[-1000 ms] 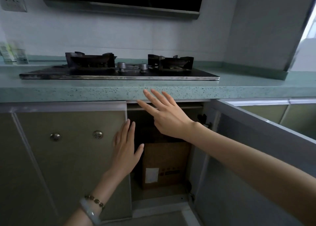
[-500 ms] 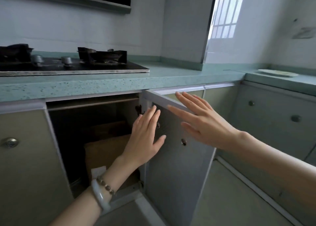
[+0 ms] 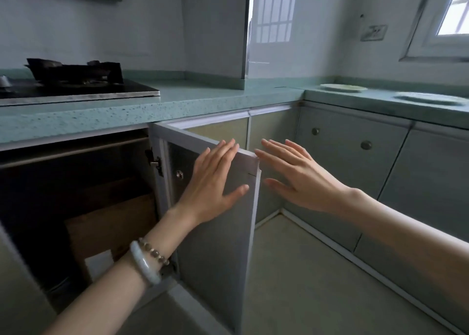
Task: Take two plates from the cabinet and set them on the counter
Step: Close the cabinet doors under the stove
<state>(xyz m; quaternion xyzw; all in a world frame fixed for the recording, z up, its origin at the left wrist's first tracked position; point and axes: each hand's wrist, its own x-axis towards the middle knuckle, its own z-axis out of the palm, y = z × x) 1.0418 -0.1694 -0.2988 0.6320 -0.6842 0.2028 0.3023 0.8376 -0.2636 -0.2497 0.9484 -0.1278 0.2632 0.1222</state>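
Observation:
The cabinet under the stove stands open, and its grey door swings out toward me. Inside I see only a brown cardboard box; no plates show in there. My left hand lies flat, fingers spread, on the inner face of the door near its top corner. My right hand hovers open just beyond the door's free edge, holding nothing. On the green counter, a pale green plate lies at the far right corner, with a second one closer, blurred.
A black gas stove sits on the counter at left. Closed cabinet doors with round knobs run along the right wall. A wall column rises from the counter. The floor lies between the cabinet runs.
The view has swung right, from the stove front to the counter corner. Both hands moved right with it, from the cabinet opening to the open door's edge.

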